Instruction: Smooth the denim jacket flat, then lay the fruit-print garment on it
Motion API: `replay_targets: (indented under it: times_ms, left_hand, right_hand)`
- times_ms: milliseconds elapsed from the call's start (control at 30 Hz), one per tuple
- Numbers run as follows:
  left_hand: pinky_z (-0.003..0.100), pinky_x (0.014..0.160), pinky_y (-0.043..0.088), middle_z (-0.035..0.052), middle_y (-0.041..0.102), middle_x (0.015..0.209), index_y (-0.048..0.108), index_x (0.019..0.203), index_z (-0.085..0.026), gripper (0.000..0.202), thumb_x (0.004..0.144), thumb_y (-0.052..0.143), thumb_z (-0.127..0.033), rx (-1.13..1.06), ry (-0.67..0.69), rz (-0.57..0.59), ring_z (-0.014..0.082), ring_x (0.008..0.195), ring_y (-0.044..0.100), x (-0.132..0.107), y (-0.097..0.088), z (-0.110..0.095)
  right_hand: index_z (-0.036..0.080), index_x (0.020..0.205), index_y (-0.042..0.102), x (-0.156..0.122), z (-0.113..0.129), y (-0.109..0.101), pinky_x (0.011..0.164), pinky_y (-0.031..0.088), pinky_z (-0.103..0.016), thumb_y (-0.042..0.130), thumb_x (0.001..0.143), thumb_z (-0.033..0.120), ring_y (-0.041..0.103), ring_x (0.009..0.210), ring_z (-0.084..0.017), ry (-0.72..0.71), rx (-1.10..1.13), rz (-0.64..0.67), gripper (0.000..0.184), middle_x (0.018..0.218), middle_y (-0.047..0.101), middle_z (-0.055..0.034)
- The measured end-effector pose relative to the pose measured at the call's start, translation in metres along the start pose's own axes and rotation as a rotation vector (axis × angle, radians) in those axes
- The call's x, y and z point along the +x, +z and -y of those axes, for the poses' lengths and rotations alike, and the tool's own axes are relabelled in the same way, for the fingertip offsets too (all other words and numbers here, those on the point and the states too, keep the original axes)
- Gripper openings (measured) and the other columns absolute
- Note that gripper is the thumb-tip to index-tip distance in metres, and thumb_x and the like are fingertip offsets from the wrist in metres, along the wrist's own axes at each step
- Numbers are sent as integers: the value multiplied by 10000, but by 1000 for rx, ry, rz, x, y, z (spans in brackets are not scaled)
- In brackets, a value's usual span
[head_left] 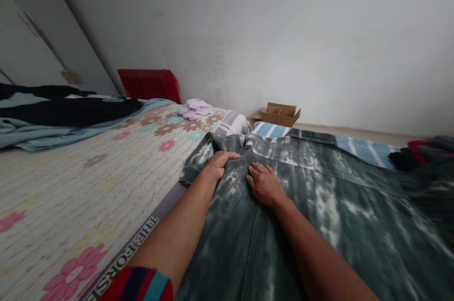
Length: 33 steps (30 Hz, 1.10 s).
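Observation:
A dark green and white tie-dyed denim jacket [319, 197] lies spread out in front of me, its collar [312, 136] toward the wall. At its left, the sleeve [200, 159] is folded over near the shoulder. My left hand [220, 161] grips the cloth by that fold, thumb stretched to the right and the other fingers mostly hidden. Just right of it, my right hand [264, 183] rests on the jacket near a seam, fingers slightly bent and apart, pressing on the cloth.
A flowered bed cover [142, 173] extends left, carrying a pale pink cloth [195, 109] and dark clothes [71, 111]. A red box-like object [151, 84] and an open cardboard box [280, 114] are by the wall. Folded dark and red clothes [422, 152] lie at right.

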<state>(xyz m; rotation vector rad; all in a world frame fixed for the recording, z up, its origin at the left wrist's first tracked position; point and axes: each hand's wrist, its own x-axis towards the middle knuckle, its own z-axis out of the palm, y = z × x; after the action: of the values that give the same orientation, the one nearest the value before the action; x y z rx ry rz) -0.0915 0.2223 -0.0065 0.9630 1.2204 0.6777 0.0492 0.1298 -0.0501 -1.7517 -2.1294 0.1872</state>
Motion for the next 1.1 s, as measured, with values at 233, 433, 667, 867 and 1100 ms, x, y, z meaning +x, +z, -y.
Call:
replay_targets:
  times_ms: [233,433,667,867,1100]
  left_hand:
    - [257,571,470,-45,537,499,524,608,-190,275,464,715,-55,279,192,-324,196,639,616,8,-7,5]
    - [222,539,426,-44,525,510,515,574,-195,273,483,760,-114,375,237,-377,181,644,601,10,-11,8]
    - [329,564,516,-3,615,537,561,647,-171,235,508,745,-124,194,77,-178,211,557,627,4,-7,-2]
    - [398,611,557,86,694,623,634,690,-132,138,571,700,-151,61,-144,42,258,598,662,1,-1,-4]
    - [386,583,555,82,683,588,648,729,-128,131,639,651,-223,-29,-225,118,238,532,639,5,4,-4]
  right_hand:
    - [168,1317,445,0,-1,0,1078,185,-463,277,942,391,268,1335,-243,13,-16,37,468,1430,369,-99]
    - [217,1214,542,-2,-2,-3,1065,215,-447,304,942,381,324,1304,-231,-17,-10,17,397,1368,453,-63]
    - [218,1096,621,-1,-2,-2,1041,248,-402,357,930,347,391,1255,-215,-4,-9,-18,338,1283,527,-72]
    - [223,1095,623,-1,-2,-1,1038,261,-398,371,923,344,408,1242,-214,-7,-14,-40,327,1283,535,-57]
    - [213,1099,627,-2,-2,0,1038,268,-403,380,918,359,430,1226,-222,17,4,-67,340,1289,536,-60]
